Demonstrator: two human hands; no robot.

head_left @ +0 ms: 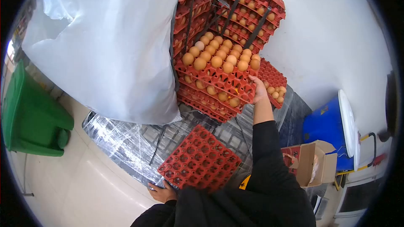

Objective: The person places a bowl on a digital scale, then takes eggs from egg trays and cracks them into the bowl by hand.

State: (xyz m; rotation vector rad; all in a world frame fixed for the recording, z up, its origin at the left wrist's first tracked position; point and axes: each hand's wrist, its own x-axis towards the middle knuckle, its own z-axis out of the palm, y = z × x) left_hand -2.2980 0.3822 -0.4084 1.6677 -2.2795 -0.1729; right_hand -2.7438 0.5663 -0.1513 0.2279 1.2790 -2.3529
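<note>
My right hand [257,89] grips the right front corner of a red egg tray [219,77] at the top of a low stack. Brown eggs [216,62] fill the rear rows of that tray, while its front sockets are bare. More egg-filled trays lie under it. My left hand [162,193] rests at the edge of the plastic-wrapped surface, fingers apart, beside the corner of a red egg tray [198,159] without eggs. That tray lies flat close to my body, its near edge partly hidden by my black clothing.
Tall strapped stacks of egg trays [248,12] stand behind. A big white plastic sack [109,50] is at left. Another tray [271,75] with several eggs sits right. Around are a green bin [35,113], a blue drum [324,122] and an open cardboard box [309,164].
</note>
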